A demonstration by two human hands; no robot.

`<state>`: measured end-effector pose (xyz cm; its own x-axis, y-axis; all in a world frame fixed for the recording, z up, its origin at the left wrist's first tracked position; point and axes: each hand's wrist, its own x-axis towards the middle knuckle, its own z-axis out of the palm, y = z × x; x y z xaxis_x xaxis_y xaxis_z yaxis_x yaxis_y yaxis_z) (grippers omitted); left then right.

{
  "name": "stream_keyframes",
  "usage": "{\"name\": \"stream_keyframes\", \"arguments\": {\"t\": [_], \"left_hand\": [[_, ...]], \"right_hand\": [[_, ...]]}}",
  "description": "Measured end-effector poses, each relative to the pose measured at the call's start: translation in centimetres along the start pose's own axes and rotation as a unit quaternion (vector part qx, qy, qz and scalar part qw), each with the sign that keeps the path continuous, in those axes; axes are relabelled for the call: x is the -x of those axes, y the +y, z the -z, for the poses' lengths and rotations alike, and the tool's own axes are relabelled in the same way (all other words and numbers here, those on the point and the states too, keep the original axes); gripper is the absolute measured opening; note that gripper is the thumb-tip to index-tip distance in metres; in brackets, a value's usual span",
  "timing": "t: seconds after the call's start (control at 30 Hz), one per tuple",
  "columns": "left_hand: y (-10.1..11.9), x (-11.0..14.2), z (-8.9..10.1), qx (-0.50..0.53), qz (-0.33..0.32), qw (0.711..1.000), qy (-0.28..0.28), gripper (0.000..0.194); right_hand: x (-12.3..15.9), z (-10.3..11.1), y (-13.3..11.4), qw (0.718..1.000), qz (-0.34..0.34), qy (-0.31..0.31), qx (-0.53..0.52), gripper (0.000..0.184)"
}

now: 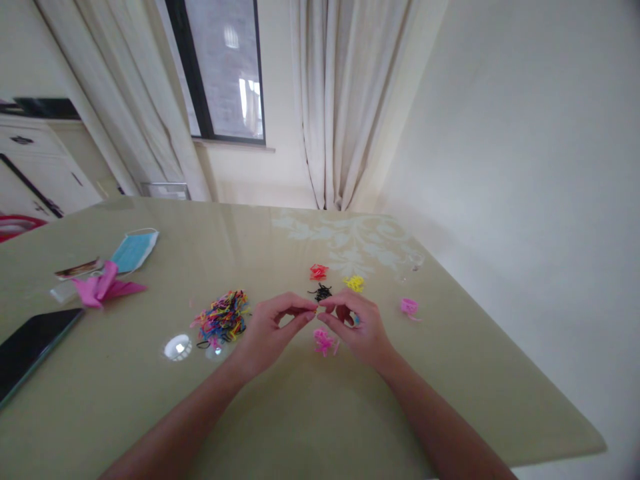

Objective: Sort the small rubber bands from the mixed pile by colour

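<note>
My left hand (273,330) and my right hand (363,333) meet fingertip to fingertip over the table, each closed in a pinch. What they pinch is too small to make out. Just beyond the fingers lies a heap of black rubber bands (323,292). A heap of pink rubber bands (324,341) is on the near side, between the hands. Left of my left hand spreads a larger pile of mixed-colour rubber bands (225,317). Farther back are red bands (319,271) and yellow bands (355,283). A bit of blue shows behind my right fingers.
On the table (310,427), a pink band cluster (409,307) lies at right. To the left are a phone (37,343), a pink paper crane (106,287) and a blue face mask (134,251). Clear round pieces (178,347) lie near the mixed pile. A wall (525,167) borders the right side.
</note>
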<state>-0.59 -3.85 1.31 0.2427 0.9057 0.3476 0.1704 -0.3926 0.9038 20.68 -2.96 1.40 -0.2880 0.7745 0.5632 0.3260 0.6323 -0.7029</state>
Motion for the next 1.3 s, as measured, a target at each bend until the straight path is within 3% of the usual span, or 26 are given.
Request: {"name": "stream_keyframes", "arguments": {"t": [0.4,0.73,0.83,0.93,1.0,1.17,1.3], "left_hand": [[0.2,0.0,-0.1,-0.011,0.005,1.000,0.020,0.014],[-0.3,-0.3,0.3,-0.046,0.007,0.999,0.006,0.018],[-1.7,-0.7,1.2,-0.187,0.005,0.982,0.017,0.020],[-3.4,-1.1,2.4,-0.374,0.014,0.927,-0.007,0.026],[-4.4,-1.2,3.0,-0.443,0.028,0.896,-0.030,0.034],[-5.9,-1.5,3.5,-0.447,0.035,0.891,-0.074,0.037],[-6.1,-1.7,3.6,-0.443,0.039,0.894,-0.063,0.032]], "right_hand": [[0.2,0.1,-0.1,0.999,0.035,0.019,0.012,0.010],[-0.1,0.5,0.0,0.999,0.013,0.051,0.010,0.009],[-0.9,1.7,1.2,0.991,-0.047,0.120,0.018,0.014],[-1.6,3.4,3.2,0.971,-0.118,0.204,0.027,0.023],[-1.9,4.5,4.7,0.962,-0.144,0.227,0.043,0.029],[-1.8,5.8,7.9,0.958,-0.155,0.172,0.170,0.033],[-1.6,5.5,9.6,0.953,-0.163,0.120,0.224,0.026]]}}
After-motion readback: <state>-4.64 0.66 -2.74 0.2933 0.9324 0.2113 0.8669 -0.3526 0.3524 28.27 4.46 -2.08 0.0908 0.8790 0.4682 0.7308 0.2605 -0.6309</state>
